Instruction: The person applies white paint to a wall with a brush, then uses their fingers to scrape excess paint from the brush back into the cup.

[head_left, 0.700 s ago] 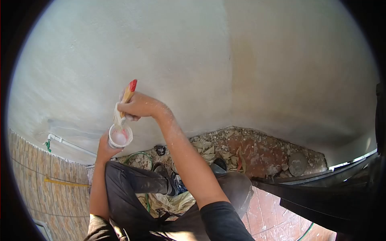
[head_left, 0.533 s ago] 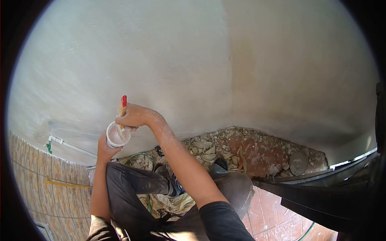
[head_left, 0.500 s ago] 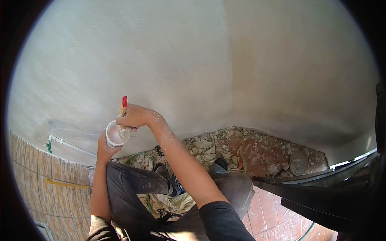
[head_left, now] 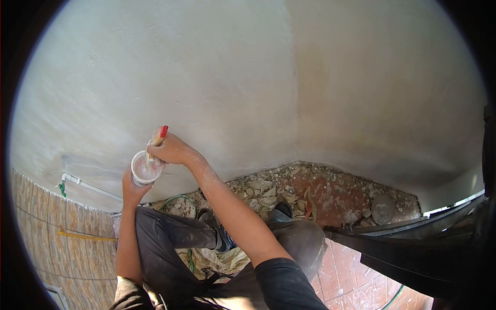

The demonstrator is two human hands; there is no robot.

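Note:
My left hand (head_left: 134, 188) is wrapped round a small white tub (head_left: 143, 180) of pale, pinkish-white paint. My right hand (head_left: 169, 150) grips a paintbrush (head_left: 158, 138) by its wooden handle, whose red tip points up and to the right. The brush's lower end is inside the tub, and its bristles are partly hidden by the tub and my fingers. Whitish specks dot my right wrist and forearm. Both hands are close in front of the pale plastered wall (head_left: 217, 88).
A white pipe with a green tap (head_left: 63, 188) runs low along the wall at left, above stone-patterned tiles (head_left: 62, 232). Rubble, crumpled sheeting (head_left: 263, 194) and a green hose (head_left: 192, 258) lie around my feet. Dark metal bars (head_left: 413, 235) stand at right.
The paintbrush has tilted, its red tip moving slightly right while the lower end moves left within the tub. The tub has shifted a little left and is tipped more toward me.

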